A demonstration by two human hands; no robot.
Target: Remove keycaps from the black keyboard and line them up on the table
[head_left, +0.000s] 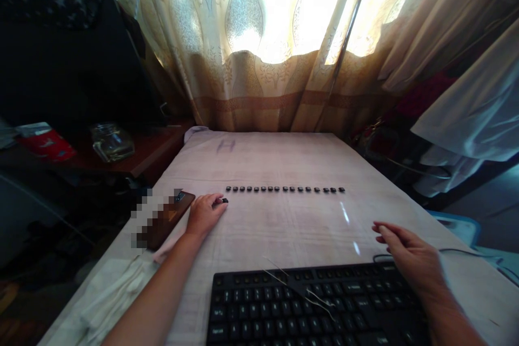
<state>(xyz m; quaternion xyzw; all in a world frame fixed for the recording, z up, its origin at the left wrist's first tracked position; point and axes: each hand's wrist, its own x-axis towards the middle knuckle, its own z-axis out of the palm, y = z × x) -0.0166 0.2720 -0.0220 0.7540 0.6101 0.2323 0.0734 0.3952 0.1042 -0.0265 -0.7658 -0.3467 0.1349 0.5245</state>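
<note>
A row of several small black keycaps runs across the white cloth in the middle. Just below the row's left end, my left hand pinches another black keycap at its fingertips, on or just above the cloth. My right hand is over the right side, above the keyboard's upper right corner, its fingers drawn together; anything between them is too small to make out. The black keyboard lies at the front, with a thin wire tool on top of it. Its top row shows bare key positions.
Left of my left hand lies a brown phone-like object, partly pixelated. A glass jar and a red packet stand on the side table. Curtains hang behind; a cable runs right.
</note>
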